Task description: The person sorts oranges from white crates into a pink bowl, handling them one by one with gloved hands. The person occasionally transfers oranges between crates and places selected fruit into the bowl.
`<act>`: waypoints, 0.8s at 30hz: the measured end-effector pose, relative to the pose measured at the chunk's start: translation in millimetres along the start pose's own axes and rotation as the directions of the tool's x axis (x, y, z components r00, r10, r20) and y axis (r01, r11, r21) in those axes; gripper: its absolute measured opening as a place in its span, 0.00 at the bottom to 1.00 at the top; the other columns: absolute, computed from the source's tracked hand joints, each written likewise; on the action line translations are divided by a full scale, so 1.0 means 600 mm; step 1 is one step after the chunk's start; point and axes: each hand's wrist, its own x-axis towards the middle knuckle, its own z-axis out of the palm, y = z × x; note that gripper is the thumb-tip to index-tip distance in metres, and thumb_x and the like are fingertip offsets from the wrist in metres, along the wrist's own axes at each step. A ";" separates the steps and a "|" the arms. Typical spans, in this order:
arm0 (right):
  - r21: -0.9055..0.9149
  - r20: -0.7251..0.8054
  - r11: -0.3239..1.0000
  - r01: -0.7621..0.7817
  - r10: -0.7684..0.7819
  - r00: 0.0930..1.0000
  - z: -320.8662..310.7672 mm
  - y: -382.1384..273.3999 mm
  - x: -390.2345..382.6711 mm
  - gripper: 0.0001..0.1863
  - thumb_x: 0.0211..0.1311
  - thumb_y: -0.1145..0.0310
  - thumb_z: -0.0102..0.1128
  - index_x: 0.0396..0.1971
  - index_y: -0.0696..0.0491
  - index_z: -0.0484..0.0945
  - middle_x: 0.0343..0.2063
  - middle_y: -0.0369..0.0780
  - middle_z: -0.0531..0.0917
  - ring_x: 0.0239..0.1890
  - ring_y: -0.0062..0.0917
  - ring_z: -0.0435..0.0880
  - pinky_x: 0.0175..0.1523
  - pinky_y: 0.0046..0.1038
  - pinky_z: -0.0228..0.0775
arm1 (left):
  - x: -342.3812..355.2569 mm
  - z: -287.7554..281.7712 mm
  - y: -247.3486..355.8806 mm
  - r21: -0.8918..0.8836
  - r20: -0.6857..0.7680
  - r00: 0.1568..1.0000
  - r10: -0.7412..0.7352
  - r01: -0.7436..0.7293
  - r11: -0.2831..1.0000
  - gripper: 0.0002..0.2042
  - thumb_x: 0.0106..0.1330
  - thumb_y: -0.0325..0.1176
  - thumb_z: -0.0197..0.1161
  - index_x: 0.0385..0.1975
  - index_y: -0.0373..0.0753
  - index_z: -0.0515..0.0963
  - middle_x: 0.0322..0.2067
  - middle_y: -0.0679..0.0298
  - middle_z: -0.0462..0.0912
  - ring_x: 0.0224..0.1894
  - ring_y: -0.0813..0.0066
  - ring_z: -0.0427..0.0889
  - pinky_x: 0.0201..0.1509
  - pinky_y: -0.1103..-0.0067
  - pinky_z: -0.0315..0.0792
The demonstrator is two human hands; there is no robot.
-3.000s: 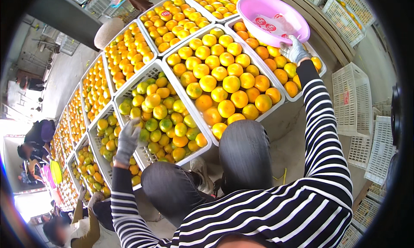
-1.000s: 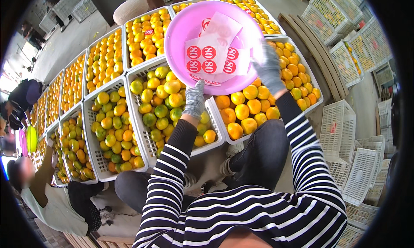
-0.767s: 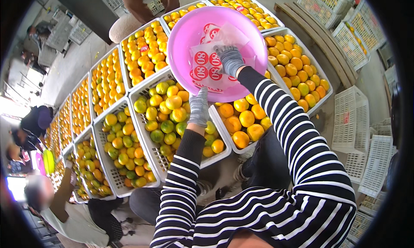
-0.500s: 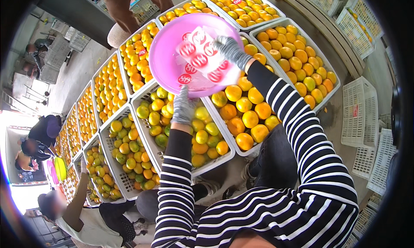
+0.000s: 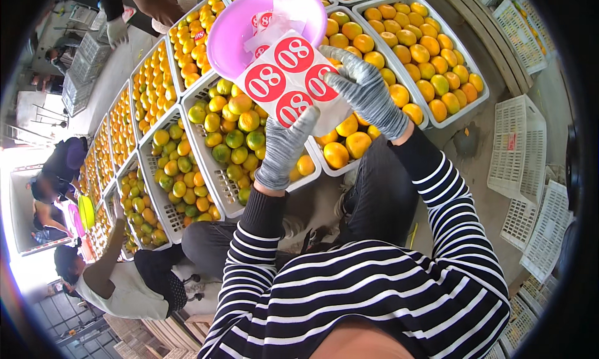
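Note:
Between my two grey-gloved hands is a white sheet of round red stickers. My left hand pinches its lower edge, thumb on top. On the upper right edge, my right hand grips it with thumb and fingers. Behind the sheet, a pink plastic basin rests on the crates and holds more red sticker sheets. Below the sheet, a white crate of green-orange citrus fruit lies nearest my left hand. Orange citrus fruit in another crate sits under my right hand.
More fruit-filled crates stand in rows to the far side and left. White crates are at the right, near wooden planks. A co-worker sits at the lower left; another person's gloved hand hangs at the upper left.
A sticker sheet has come up out of the basin toward me, now held in both hands. The basin appears higher in view. Another person's gloved hand has appeared at the upper left.

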 end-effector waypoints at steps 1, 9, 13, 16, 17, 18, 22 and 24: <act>-0.128 -0.022 0.991 0.043 -0.046 0.999 0.005 0.014 -0.013 0.31 0.62 0.61 0.67 0.62 0.57 0.69 0.53 0.43 0.80 0.50 0.29 0.82 0.55 0.28 0.75 | -0.009 0.009 -0.001 -0.027 -0.055 0.998 -0.015 0.014 1.000 0.13 0.69 0.35 0.62 0.49 0.36 0.78 0.42 0.68 0.82 0.43 0.79 0.79 0.49 0.78 0.74; -0.582 0.184 0.612 0.535 -0.542 0.820 -0.016 0.006 -0.102 0.21 0.51 0.55 0.67 0.41 0.53 0.80 0.36 0.41 0.81 0.42 0.39 0.80 0.48 0.41 0.71 | -0.059 0.029 -0.018 0.078 0.104 0.993 0.058 -0.067 0.995 0.17 0.67 0.19 0.51 0.55 0.36 0.74 0.44 0.57 0.83 0.45 0.70 0.83 0.50 0.72 0.77; -0.556 0.245 0.664 0.499 -0.443 0.862 -0.022 0.017 -0.134 0.16 0.55 0.59 0.64 0.41 0.50 0.81 0.33 0.39 0.82 0.36 0.33 0.82 0.43 0.36 0.73 | -0.068 0.023 -0.023 0.264 0.094 0.995 -0.018 -0.007 0.964 0.13 0.72 0.34 0.57 0.51 0.34 0.75 0.43 0.58 0.81 0.46 0.69 0.80 0.52 0.74 0.73; -0.516 0.294 0.729 0.450 -0.342 0.892 -0.030 0.023 -0.151 0.13 0.58 0.63 0.63 0.41 0.52 0.82 0.35 0.39 0.84 0.37 0.34 0.84 0.43 0.33 0.75 | -0.069 0.027 -0.017 0.502 0.231 0.963 0.137 -0.238 0.832 0.09 0.72 0.31 0.55 0.47 0.35 0.76 0.40 0.56 0.81 0.44 0.61 0.80 0.52 0.71 0.72; -0.406 0.234 0.813 0.417 -0.348 0.908 -0.030 0.032 -0.157 0.11 0.61 0.63 0.60 0.39 0.53 0.82 0.33 0.40 0.84 0.36 0.35 0.84 0.42 0.32 0.75 | -0.071 0.033 0.006 0.487 0.208 0.978 -0.026 -0.081 0.870 0.09 0.72 0.31 0.56 0.46 0.35 0.77 0.40 0.57 0.81 0.44 0.62 0.80 0.52 0.71 0.72; -0.285 0.174 0.879 0.383 -0.345 0.922 -0.032 0.039 -0.160 0.10 0.65 0.64 0.57 0.37 0.54 0.83 0.31 0.41 0.84 0.34 0.36 0.84 0.40 0.32 0.75 | -0.070 0.029 0.004 0.491 0.238 0.971 -0.038 -0.086 0.867 0.09 0.72 0.31 0.56 0.46 0.35 0.77 0.40 0.57 0.81 0.44 0.63 0.80 0.51 0.72 0.73; 0.238 0.126 0.960 -0.150 0.123 0.984 -0.067 0.056 -0.146 0.12 0.68 0.65 0.57 0.37 0.58 0.82 0.29 0.38 0.83 0.34 0.23 0.83 0.43 0.26 0.75 | -0.063 0.015 0.006 0.322 0.193 0.965 -0.177 0.108 0.941 0.09 0.73 0.31 0.55 0.45 0.34 0.78 0.40 0.60 0.82 0.45 0.70 0.80 0.51 0.77 0.73; 0.518 0.004 0.811 -0.274 0.318 0.948 -0.101 0.099 -0.131 0.15 0.72 0.59 0.56 0.43 0.56 0.81 0.36 0.37 0.84 0.40 0.21 0.84 0.47 0.24 0.78 | -0.064 -0.017 -0.033 0.239 0.106 0.976 -0.188 0.159 0.958 0.09 0.72 0.29 0.55 0.48 0.34 0.76 0.43 0.59 0.82 0.46 0.72 0.80 0.52 0.77 0.73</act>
